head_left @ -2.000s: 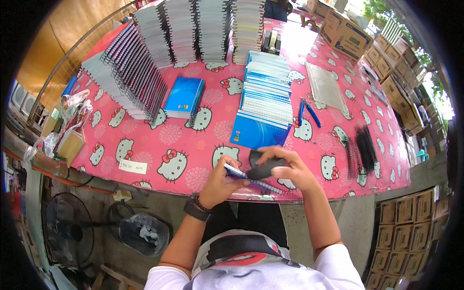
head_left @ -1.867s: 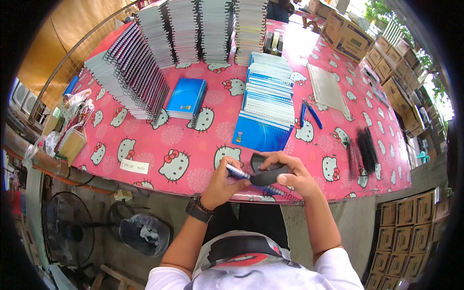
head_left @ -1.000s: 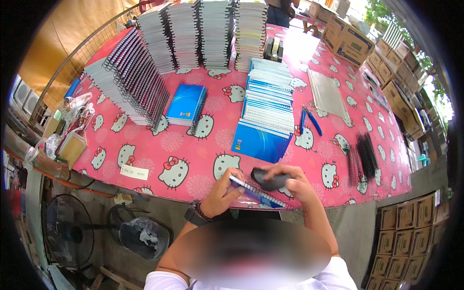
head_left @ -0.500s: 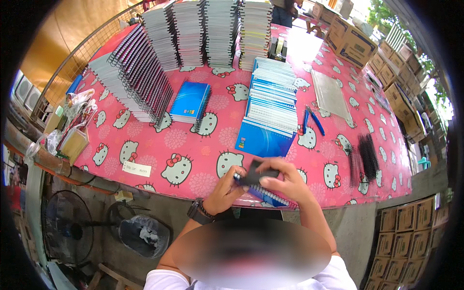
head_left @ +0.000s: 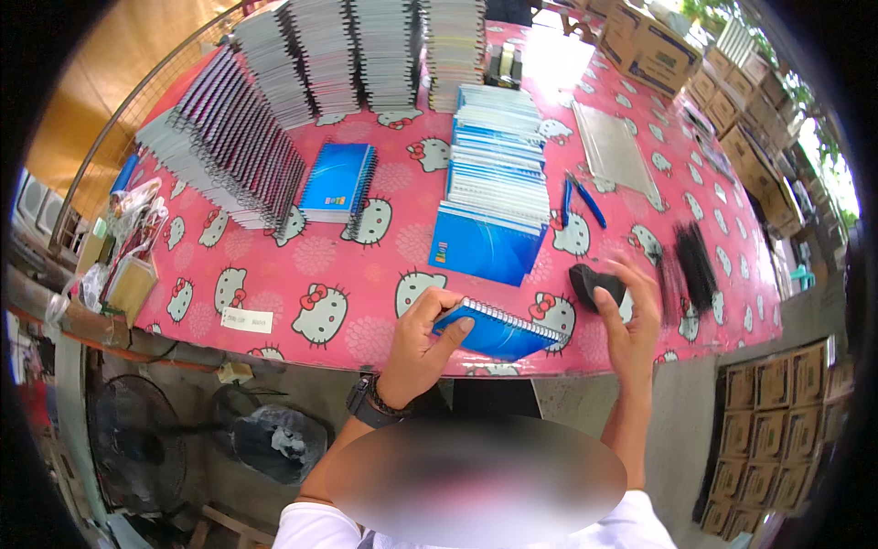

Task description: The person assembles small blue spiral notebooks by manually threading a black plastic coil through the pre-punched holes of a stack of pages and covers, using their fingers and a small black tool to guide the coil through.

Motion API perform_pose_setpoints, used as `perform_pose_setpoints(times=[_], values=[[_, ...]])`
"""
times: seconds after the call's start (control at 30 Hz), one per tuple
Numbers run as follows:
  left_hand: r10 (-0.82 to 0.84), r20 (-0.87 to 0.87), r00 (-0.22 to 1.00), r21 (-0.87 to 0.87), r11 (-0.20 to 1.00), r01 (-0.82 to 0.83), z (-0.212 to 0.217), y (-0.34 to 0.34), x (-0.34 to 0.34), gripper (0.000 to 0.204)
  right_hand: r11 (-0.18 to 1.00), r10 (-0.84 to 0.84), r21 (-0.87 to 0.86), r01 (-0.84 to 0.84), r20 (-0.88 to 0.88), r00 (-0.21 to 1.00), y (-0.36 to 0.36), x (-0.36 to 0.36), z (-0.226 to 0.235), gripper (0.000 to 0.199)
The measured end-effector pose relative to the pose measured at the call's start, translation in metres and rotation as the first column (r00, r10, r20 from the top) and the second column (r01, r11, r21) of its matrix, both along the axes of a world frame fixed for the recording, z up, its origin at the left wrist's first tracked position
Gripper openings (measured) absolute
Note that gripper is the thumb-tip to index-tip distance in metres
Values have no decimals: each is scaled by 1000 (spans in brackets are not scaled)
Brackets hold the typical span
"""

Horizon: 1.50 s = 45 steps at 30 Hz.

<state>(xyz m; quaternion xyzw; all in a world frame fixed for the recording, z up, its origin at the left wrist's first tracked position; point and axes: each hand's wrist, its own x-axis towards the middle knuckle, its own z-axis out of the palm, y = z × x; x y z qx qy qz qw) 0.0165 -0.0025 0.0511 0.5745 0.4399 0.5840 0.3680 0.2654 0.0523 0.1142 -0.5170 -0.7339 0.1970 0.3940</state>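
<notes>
My left hand [head_left: 425,343] grips the left end of a small blue notebook [head_left: 509,337] with white twin-loop wire along its top edge. The notebook is tilted above the table's near edge, thumb on its cover. To the right, my right hand [head_left: 629,316] has thumb and fingers around a dark, rounded block-like object [head_left: 590,287]; its exact kind does not show, and the fingers are slightly blurred. Just beyond lies an overlapping row of blue-covered notebooks [head_left: 489,242], wire edges showing. Another stack of blue notebooks [head_left: 338,178] sits to its left.
Tall stacks of wire-bound books [head_left: 384,55] line the far left. Blue-handled pliers [head_left: 583,201], a clear plastic sheet [head_left: 617,156] and black binding wires [head_left: 695,265] lie on the right of the pink table [head_left: 366,274]. A tape dispenser [head_left: 506,64] stands behind the notebook row.
My right hand has moved right, away from the notebook, with the dark object. My left hand keeps the notebook, whose wire edge and cover now show. The whole view has shifted slightly.
</notes>
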Motion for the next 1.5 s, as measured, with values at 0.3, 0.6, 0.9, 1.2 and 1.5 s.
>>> perform_pose_setpoints(times=[0.3,0.6,0.9,1.2,1.5], values=[[125,6,992,-57,991,-124,31,-21,19,20,894,447,69,-442,-184,875,-21,-71,18,24],[128,-43,991,70,990,-124,26,-26,15,18,880,470,55,-471,-231,852,-25,-74,13,25],[22,138,990,-87,996,-10,31,-28,11,14,809,575,193,-555,-64,816,-26,-78,9,21],[44,243,969,-42,999,-35,23,-17,-1,29,823,550,254,-508,-133,825,-18,-85,16,16],[-71,735,674,-55,985,163,22,-13,42,38,921,389,174,-348,-394,833,-21,-93,31,14]])
